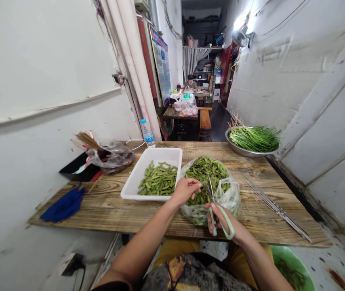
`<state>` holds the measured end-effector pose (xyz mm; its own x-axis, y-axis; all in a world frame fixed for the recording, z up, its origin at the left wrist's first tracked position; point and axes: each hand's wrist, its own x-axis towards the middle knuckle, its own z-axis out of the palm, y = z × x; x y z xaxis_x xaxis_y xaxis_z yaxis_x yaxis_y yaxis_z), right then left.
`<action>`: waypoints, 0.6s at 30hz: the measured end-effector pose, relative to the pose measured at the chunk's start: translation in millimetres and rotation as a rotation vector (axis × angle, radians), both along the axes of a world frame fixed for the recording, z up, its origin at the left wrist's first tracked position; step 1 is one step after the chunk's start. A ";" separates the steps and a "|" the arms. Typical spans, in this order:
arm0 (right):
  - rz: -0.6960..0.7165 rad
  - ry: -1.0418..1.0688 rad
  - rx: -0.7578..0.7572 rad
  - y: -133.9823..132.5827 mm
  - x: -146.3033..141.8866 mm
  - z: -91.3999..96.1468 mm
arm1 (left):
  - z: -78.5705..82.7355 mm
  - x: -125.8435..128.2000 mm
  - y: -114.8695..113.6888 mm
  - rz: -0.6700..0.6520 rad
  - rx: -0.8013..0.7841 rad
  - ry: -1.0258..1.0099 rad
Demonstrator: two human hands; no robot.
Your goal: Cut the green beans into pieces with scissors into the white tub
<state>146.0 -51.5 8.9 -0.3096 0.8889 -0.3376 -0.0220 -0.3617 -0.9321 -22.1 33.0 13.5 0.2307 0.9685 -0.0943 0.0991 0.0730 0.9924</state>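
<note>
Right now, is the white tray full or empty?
Neither: the white tray holds green pods, but bare white bottom shows around them, mostly toward the far end.

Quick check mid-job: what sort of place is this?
Probably a small eatery: green pods lie in a white tray, a metal bowl holds long greens with thin sticks, and a wooden bench stands beside another table further back.

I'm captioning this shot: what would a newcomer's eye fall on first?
Probably the green-handled scissors in the right hand, over a plastic bag of green pods. Next come the white tray of more pods to its left and the metal bowl of green stalks at the back right.
</note>
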 end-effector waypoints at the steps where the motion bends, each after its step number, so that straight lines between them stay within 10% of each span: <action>1: 0.010 -0.019 0.012 0.1 -0.5 1.1 | 0.5 0.8 -2.0 -0.013 -0.027 -0.017; 18: 0.090 -0.152 0.159 1.3 -2.8 -4.2 | 4.1 1.3 -11.7 -0.050 -0.170 -0.103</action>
